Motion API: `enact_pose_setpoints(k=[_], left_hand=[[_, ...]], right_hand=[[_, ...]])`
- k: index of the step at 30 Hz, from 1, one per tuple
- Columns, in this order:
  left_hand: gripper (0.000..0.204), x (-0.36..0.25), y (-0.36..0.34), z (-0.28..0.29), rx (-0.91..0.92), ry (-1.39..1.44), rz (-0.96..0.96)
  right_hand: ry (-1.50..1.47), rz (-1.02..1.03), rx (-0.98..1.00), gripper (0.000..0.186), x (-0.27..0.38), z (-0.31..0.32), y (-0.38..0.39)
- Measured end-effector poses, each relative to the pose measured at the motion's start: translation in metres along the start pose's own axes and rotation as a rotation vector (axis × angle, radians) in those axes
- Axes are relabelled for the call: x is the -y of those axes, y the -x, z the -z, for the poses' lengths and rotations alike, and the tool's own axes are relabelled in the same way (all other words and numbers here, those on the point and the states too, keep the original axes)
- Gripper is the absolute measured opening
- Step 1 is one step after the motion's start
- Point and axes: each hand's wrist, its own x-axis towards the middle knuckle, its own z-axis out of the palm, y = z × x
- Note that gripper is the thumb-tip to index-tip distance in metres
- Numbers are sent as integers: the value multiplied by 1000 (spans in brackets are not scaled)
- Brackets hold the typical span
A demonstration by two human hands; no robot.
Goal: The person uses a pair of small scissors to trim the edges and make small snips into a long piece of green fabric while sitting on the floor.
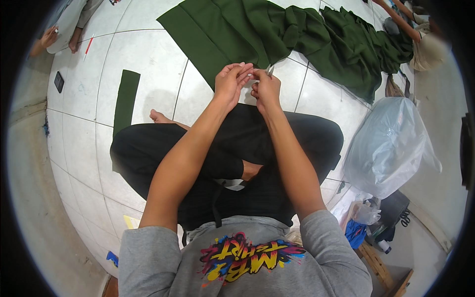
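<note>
My left hand and my right hand meet above my lap, at the near edge of a large dark green cloth. From the curled fingers of my right hand juts a small silvery pointed tool; its lower part is hidden, so its kind is unclear. A tiny whitish bit shows where the fingertips come together. My left fingers are pressed together and fairly straight, closed around something too small to name. The green cloth lies flat at its left end and bunched in folds toward the right.
A narrow green cloth strip lies left of my knee. Beyond it are a phone and a red-and-white pen-like stick. A big filled plastic bag stands at right, with black-handled scissors below it. Other people sit at both far corners.
</note>
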Motion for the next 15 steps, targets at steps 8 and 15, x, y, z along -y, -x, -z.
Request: enact_pose_setpoints(k=[8,15], left_hand=[[18,7,-5,8,-110,-277,-50],[56,27,-4,-9,178,-68,309]], right_hand=[[-174,-47,-68,24,-3,0,-43],[-234,-96,48,23,1,8,-31]])
